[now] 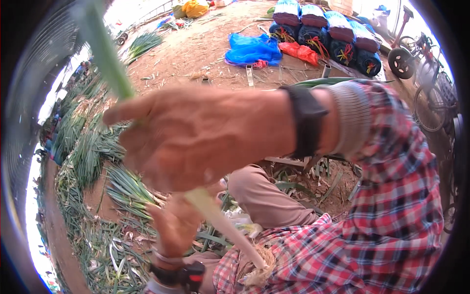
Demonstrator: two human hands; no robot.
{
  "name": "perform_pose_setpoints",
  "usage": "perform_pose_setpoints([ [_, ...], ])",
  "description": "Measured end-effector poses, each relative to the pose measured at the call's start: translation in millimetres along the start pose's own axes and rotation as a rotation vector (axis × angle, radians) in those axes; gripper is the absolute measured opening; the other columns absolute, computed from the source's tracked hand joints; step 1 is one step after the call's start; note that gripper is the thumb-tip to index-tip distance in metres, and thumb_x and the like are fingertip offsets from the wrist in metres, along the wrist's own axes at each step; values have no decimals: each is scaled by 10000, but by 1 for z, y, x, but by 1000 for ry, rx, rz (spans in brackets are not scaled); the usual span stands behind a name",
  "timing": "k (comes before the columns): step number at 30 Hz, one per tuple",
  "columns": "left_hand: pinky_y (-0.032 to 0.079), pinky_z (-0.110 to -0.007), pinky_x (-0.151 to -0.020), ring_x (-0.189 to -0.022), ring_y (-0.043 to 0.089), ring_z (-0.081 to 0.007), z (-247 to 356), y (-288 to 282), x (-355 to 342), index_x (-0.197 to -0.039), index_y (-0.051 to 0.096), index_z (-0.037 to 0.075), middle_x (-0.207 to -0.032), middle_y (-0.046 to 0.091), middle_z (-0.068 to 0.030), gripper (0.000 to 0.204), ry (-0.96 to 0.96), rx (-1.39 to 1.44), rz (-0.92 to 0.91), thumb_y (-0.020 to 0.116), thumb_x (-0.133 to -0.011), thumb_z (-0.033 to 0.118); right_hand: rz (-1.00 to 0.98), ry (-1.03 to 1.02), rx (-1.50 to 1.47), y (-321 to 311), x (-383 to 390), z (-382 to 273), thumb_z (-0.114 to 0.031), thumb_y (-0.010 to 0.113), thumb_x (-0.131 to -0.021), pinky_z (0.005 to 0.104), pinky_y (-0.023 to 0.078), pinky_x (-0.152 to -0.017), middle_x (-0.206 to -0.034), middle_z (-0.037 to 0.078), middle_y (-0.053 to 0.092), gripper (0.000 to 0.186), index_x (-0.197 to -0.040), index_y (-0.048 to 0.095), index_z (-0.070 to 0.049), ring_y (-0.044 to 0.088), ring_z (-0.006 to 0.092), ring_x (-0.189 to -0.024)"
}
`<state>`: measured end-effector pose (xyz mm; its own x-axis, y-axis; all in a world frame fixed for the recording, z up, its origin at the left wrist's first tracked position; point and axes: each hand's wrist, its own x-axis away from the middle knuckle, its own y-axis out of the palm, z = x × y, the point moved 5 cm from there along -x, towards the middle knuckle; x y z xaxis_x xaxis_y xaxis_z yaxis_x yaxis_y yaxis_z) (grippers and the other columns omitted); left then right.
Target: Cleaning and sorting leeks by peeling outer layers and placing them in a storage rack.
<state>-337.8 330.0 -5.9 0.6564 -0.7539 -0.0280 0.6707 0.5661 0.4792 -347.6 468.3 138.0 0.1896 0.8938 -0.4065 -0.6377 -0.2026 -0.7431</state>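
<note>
My right hand point(169, 134) reaches across the middle of the view, its fingers wrapped round a long green onion point(227, 230). The stalk slants through the fist. Its green leaf end rises to the upper left, blurred, and its white shaft runs down to a tuft of pale roots near my lap. Below the right hand is my left hand point(177, 228), palm partly showing and thumb raised. The left fingers are mostly hidden behind the right hand, so I cannot see whether they touch the stalk.
Bundles of green onions point(129, 188) and loose leaves lie on the ground at left. My bent knee point(267, 196) is in front of me. Farther off are a blue plastic sheet point(253, 48), a red bag point(298, 53), stacked packed bundles point(340, 27) and a bicycle point(431, 93).
</note>
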Motion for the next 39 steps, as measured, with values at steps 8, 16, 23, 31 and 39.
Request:
perform_pose_setpoints([
  [8,455,-262,-520,-618,557,-102,-38,-37,11,-1119,565,6,-757,605,-64,193,-329,-827,305,541,-949,93,-562,452,161,50,134,100,-198,676,-767,294,417,-771,-685,-57,559,124,-749,553,-193,583,114,-743],
  [16,460,-471,-618,-719,588,-426,-41,-159,-84,-971,603,30,-782,598,-237,163,96,-1405,444,479,-962,135,-796,723,-278,50,221,69,-251,692,-773,449,446,-584,-603,99,540,233,-845,530,-99,592,335,-613],
  [23,449,-536,-649,-778,597,-460,-43,-223,-192,-948,572,36,-824,619,-265,235,54,-1525,704,453,-972,237,-953,1013,-1056,71,240,74,-339,572,-941,424,469,-675,-801,172,607,388,-1141,524,-10,606,350,-720],
  [31,477,-530,-679,-778,614,-459,-7,-326,-233,-1001,564,46,-814,637,-246,261,261,-1834,615,490,-948,290,-605,1124,-333,137,288,134,-238,598,-904,421,461,-763,-929,146,588,396,-1269,538,-96,606,289,-873],
  [39,521,-451,-689,-816,646,-371,-65,-317,-228,-900,588,10,-936,640,-196,287,239,-1926,643,594,-886,297,-546,1100,-238,292,322,100,-321,686,-827,433,486,-701,-931,139,526,423,-1225,577,-229,596,333,-858],
])
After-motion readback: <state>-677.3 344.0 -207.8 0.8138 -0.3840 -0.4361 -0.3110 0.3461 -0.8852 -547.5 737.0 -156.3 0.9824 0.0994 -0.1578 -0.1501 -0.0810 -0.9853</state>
